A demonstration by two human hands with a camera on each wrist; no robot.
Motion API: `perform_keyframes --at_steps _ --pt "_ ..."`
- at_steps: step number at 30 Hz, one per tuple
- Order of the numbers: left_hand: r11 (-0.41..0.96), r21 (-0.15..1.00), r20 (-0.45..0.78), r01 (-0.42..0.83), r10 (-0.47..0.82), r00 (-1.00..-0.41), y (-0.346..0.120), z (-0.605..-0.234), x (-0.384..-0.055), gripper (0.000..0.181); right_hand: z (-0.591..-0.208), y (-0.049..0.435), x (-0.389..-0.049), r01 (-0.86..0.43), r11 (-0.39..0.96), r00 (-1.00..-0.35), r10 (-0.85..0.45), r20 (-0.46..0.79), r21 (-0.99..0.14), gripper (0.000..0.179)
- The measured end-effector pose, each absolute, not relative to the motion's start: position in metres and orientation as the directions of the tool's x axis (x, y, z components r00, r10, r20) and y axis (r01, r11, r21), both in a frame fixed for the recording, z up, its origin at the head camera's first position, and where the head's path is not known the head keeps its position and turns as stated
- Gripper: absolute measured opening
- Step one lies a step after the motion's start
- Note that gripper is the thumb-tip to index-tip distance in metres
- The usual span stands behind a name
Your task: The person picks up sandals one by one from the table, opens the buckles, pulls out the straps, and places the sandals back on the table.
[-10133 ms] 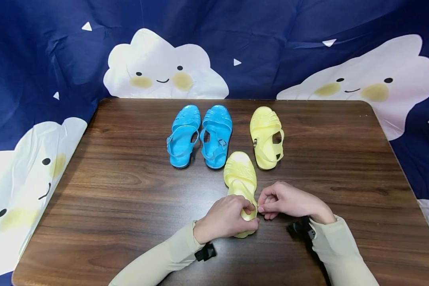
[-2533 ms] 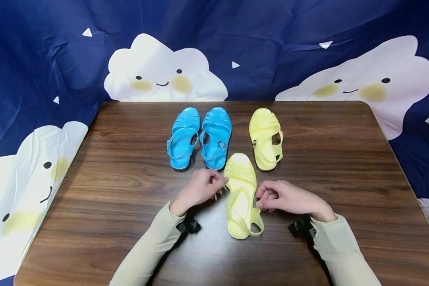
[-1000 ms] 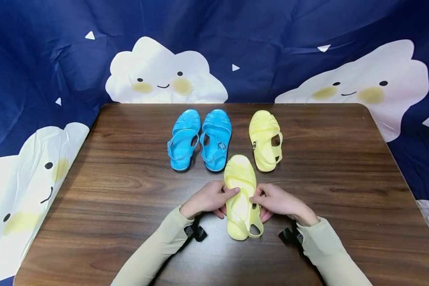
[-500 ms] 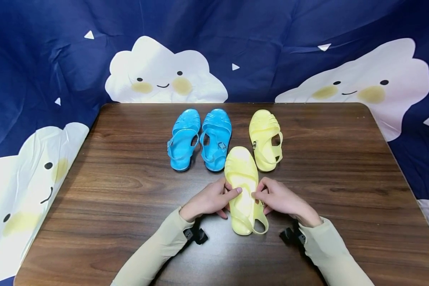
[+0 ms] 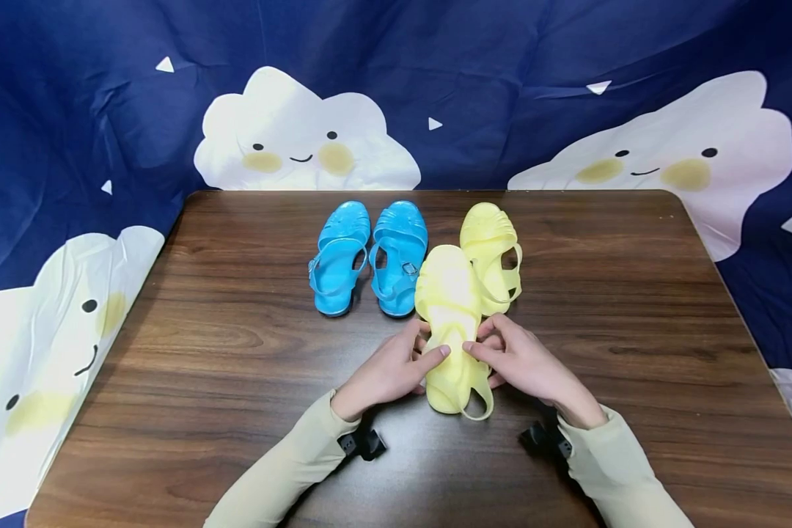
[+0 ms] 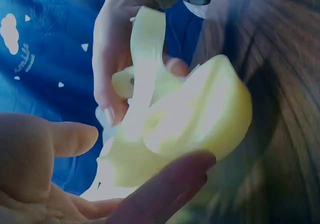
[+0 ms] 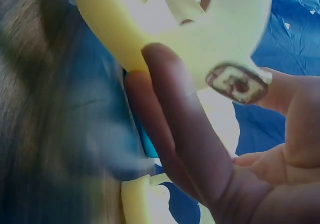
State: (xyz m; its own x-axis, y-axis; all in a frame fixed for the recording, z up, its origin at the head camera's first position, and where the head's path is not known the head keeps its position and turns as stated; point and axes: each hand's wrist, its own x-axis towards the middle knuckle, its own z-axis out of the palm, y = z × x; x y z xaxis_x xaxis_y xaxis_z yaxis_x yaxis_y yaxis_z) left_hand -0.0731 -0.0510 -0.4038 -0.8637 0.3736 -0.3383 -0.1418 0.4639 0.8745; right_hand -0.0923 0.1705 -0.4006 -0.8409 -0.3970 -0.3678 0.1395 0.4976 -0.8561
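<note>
Both hands hold a yellow jelly sandal [image 5: 445,293] between them, toe pointing away. My left hand [image 5: 386,370] grips its left side, thumb on top and fingers along the side. On the other side, my right hand [image 5: 531,367] pinches the strap area by the buckle [image 7: 237,83], which is fastened to the strap in the right wrist view. The heel strap [image 6: 145,59] loops out in the left wrist view, where the sandal shows raised above the wood. Its toe overlaps the second yellow sandal [image 5: 488,227] in the head view, hiding that one's buckle.
A pair of blue sandals, the left one [image 5: 336,271] and the right one [image 5: 402,227], stands side by side at the back of the brown wooden table [image 5: 237,330]. A dark blue curtain [image 5: 468,59] with smiling clouds hangs behind the table.
Earlier the left hand let go of the sandal and returned to its left side. Over the last second both hands have lifted it and moved it away, toward the other sandals.
</note>
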Motion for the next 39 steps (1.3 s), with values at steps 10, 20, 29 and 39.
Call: perform_keyframes --at_steps 10,20,29,39 --pt "0.469 0.877 -0.285 -0.108 0.327 -0.901 -0.049 -0.391 -0.067 0.061 -0.389 0.170 -0.090 0.102 0.463 -0.883 -0.365 -0.294 -0.880 0.040" --pt "0.353 0.932 -0.192 -0.078 0.301 -0.934 -0.040 -0.383 -0.068 0.063 -0.376 0.174 -0.089 0.065 0.377 -0.908 -0.362 -0.212 -0.924 0.048" --pt "0.246 0.964 -0.165 -0.096 0.274 -0.947 -0.018 -0.377 -0.079 0.064 -0.365 0.182 -0.091 0.098 0.325 -0.932 -0.301 -0.201 -0.940 0.054" --pt "0.264 0.961 -0.144 -0.083 0.220 -0.965 0.012 -0.376 -0.086 0.067 -0.360 0.194 -0.094 0.118 0.322 -0.951 -0.234 -0.200 -0.939 0.062"
